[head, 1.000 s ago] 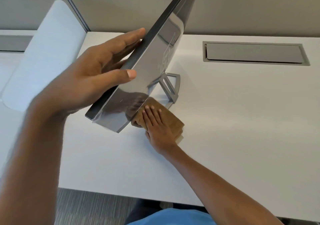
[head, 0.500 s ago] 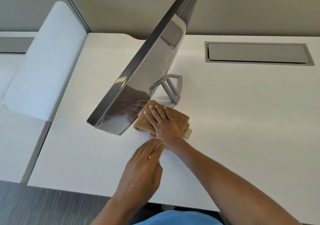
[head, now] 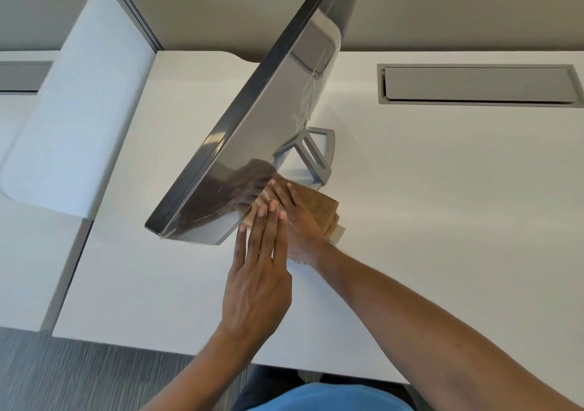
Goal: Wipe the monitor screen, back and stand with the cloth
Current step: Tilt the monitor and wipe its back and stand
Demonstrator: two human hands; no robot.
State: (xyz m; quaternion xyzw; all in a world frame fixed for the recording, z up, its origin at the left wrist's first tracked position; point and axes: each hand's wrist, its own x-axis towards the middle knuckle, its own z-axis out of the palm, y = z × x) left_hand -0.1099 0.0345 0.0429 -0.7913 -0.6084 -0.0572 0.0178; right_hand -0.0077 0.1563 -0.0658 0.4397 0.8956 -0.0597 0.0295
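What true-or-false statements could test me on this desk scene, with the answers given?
1. The right hand lies flat on the folded brown cloth. True.
2. The left hand grips the top edge of the silver flat monitor. False: its straight fingers reach over the right hand toward the monitor's lower corner.
3. The cloth lies on the white desk near the grey monitor stand. True.
4. The grey rectangular cable hatch stands open with cables trailing out. False: its lid lies flat and no cables show.
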